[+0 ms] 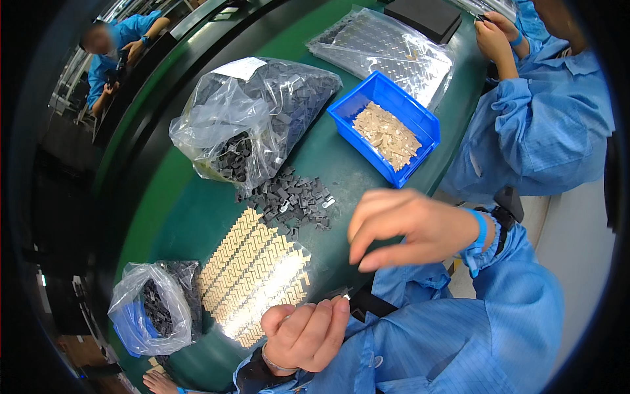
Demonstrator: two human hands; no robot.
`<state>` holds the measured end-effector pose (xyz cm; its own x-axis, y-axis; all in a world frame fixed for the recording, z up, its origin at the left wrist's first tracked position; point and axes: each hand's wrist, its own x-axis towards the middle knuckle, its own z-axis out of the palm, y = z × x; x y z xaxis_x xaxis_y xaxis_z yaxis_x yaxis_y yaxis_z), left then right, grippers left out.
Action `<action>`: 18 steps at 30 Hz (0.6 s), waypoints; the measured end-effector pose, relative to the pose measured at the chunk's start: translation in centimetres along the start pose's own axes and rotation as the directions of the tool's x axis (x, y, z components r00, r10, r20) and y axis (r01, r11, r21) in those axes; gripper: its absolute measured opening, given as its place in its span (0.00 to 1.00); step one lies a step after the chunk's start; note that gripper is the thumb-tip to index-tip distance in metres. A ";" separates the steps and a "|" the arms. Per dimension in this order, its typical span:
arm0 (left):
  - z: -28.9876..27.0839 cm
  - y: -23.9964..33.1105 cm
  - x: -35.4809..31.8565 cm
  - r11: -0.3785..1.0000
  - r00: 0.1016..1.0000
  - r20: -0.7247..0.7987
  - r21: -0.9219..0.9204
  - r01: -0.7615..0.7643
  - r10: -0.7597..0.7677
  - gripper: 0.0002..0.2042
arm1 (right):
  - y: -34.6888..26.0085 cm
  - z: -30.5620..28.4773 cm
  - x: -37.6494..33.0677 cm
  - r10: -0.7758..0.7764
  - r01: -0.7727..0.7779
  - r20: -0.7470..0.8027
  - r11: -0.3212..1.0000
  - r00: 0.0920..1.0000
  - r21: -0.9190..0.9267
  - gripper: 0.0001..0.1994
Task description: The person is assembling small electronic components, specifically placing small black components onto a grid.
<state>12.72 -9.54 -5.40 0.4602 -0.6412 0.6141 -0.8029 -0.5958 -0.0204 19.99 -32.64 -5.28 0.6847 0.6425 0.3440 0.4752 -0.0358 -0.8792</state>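
Note:
My left hand (pixel 307 336) is closed in front of my body, its thumb and fingertips pinched on a small shiny piece (pixel 346 297) too small to name. Up and to the right, my right hand (pixel 410 226) hangs in the air, slightly blurred, with bent fingers and the thumb partly apart; nothing shows in it. Beside my left hand lies a clear sheet (pixel 239 279) with rows of small tan pieces, bright with glare. Loose small black parts (pixel 295 200) are heaped just beyond it. A blue bin (pixel 342 121) of tan strips (pixel 387 134) stands beyond my right hand.
A large clear bag (pixel 262 105) of black parts sits on the green table (pixel 177 210). A smaller bag (pixel 180 328) is at left, near another person's hand (pixel 159 382). Bagged sheets (pixel 387 49) and a black block (pixel 423 18) lie at the back. Co-workers (pixel 551 125) (pixel 125 49) are nearby.

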 end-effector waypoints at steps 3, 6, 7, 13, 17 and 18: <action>0.2 0.1 -0.2 1.000 1.000 0.000 0.016 -0.019 0.019 0.11 | 0.8 1.4 0.4 0.023 -0.046 0.134 0.985 0.991 0.166 0.09; -0.1 0.3 -0.3 1.000 0.999 0.032 0.004 -0.015 0.015 0.11 | 1.3 2.2 0.5 0.047 -0.134 0.236 0.921 0.971 0.365 0.10; -0.2 0.3 -0.3 1.000 0.999 0.052 -0.012 -0.011 0.011 0.11 | 1.4 2.2 0.5 0.044 -0.131 0.235 0.921 0.971 0.368 0.10; 0.2 0.2 -0.5 0.998 0.997 0.064 -0.044 -0.040 0.043 0.11 | 1.3 2.5 0.4 0.059 -0.168 0.279 0.909 0.958 0.382 0.08; 1.2 -0.4 0.1 0.996 0.989 0.123 -0.028 0.084 -0.080 0.18 | 1.5 3.3 -0.4 0.027 -0.027 0.006 0.993 1.000 0.114 0.05; 2.1 -0.9 0.2 0.989 0.988 0.058 0.010 0.146 -0.146 0.18 | 1.6 3.4 -0.5 -0.002 0.004 -0.112 1.000 0.994 0.014 0.05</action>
<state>14.28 -10.15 -6.96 0.5937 -0.5740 0.5639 -0.7232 -0.6879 0.0613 18.54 -30.37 -7.97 0.7412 0.5528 0.3809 0.4701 -0.0223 -0.8824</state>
